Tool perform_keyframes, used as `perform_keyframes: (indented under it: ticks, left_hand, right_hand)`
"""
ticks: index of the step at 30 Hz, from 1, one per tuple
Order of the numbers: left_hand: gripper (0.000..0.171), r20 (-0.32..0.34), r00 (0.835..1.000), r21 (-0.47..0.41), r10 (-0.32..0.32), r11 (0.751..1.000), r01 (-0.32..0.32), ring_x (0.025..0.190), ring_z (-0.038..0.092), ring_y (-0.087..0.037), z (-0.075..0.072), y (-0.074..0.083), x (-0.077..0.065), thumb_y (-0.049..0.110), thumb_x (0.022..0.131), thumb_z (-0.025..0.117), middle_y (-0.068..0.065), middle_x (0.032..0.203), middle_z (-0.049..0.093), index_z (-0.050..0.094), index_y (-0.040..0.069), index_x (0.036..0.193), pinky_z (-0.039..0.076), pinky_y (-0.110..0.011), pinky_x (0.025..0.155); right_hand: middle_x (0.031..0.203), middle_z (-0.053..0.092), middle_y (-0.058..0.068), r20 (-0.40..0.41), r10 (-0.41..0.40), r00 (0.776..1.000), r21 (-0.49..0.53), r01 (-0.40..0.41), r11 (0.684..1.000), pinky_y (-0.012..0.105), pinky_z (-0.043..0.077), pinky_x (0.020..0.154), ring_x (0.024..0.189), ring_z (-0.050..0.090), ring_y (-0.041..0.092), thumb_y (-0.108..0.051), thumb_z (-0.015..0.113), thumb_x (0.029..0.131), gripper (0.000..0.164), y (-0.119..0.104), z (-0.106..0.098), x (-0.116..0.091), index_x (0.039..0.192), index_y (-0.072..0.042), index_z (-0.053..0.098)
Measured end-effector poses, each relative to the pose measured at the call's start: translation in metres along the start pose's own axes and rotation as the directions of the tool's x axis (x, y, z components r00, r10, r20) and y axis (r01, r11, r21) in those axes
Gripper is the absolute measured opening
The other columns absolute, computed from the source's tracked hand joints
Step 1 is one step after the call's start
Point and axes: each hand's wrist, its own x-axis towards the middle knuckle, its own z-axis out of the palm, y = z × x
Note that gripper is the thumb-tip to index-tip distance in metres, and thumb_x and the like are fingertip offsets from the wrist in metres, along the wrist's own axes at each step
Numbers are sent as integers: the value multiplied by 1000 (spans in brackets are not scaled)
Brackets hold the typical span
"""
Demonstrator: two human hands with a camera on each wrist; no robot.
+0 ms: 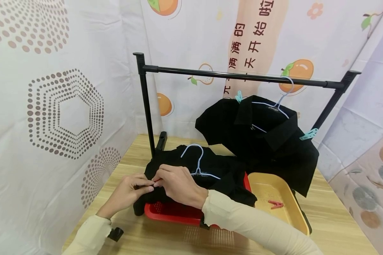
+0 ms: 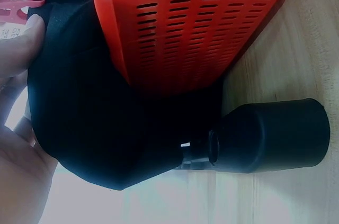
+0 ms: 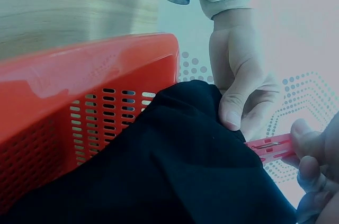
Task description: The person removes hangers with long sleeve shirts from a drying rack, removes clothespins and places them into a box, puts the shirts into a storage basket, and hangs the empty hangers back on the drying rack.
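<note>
A black collared shirt (image 1: 234,184) lies over a red basket (image 1: 175,219), with a pale blue clothes hanger (image 1: 198,172) in its neck, hook up. At its left edge, my left hand (image 1: 122,194) pinches the cloth between thumb and fingers. My right hand (image 1: 180,186) comes in from the right, its fingertips close to the left ones. In the right wrist view it grips a pink clothespin (image 3: 271,148) by the handle end, the jaws at the shirt's edge. The left wrist view shows this clothespin (image 2: 16,8) just above the left thumb.
Behind the basket stands a black clothes rack (image 1: 210,73). A second black shirt (image 1: 258,141) hangs there on a hanger, a teal clothespin (image 1: 309,134) at one shoulder and another (image 1: 239,96) at the other. A yellow tray (image 1: 265,180) at right holds a red clothespin (image 1: 276,204).
</note>
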Motion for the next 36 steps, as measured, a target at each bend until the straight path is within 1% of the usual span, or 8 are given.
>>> perform_keyframes:
  ticks: [10,14,17,21,25,27,31,36]
  left_hand:
    - [19,-5,1000,-9,8,1000,-8,74,60,-9,0,2,0,3,85,83,2,88,73,83,17,98,49,-21,62]
    - [21,-7,1000,-1,8,1000,-8,71,59,-8,0,0,0,2,85,83,2,87,72,83,16,99,48,-21,61]
    - [22,-8,1000,8,2,1000,-2,71,59,-7,0,-1,0,0,84,82,4,89,72,83,16,100,49,-22,61]
    - [21,-4,1000,2,1,1000,-1,73,60,-7,0,-2,-1,1,85,82,3,90,73,83,16,100,50,-23,61]
    - [17,4,1000,0,1,1000,-1,72,59,-7,0,-2,-2,4,87,81,-2,88,72,83,16,99,49,-23,61]
    - [17,3,1000,6,0,1000,0,71,58,-7,0,-2,-2,4,87,81,1,87,72,83,16,99,49,-23,61]
    - [20,-5,1000,17,-1,1000,1,69,57,-6,0,0,-2,1,85,82,10,86,70,83,15,99,48,-23,59]
    - [21,-5,1000,23,-8,1000,8,69,56,-6,0,0,-2,1,85,82,9,86,70,83,16,100,48,-24,59]
  right_hand:
    - [94,68,-3,-59,-14,998,57,17,998,6,46,69,85,70,6,-1,77,91,10,-2,0,-1,96,-10,74]
    - [93,68,-3,-85,-11,996,76,17,997,7,47,72,86,69,5,-2,78,91,10,-2,-3,-1,96,-10,73]
    - [93,68,-3,-91,7,996,93,1,996,8,47,73,84,67,4,-5,78,91,9,-3,-5,-1,96,-10,72]
    - [96,68,-3,-59,57,997,132,-49,990,8,46,72,83,63,2,-10,78,93,10,-3,-8,-2,102,-11,73]
    - [102,68,-4,-4,112,994,147,-111,983,9,44,69,79,56,-1,-19,76,94,19,-3,-11,-2,111,-11,73]
    - [103,68,-5,14,136,991,144,-137,980,9,43,67,76,53,-1,-23,76,95,22,-4,-13,-3,114,-12,73]
    - [103,67,-6,26,171,985,145,-173,974,11,43,64,73,51,0,-26,75,96,24,-4,-15,-6,115,-13,73]
    - [102,67,-3,30,182,983,159,-185,970,11,42,61,67,49,-1,-26,75,96,25,-3,-19,-10,117,-11,73]
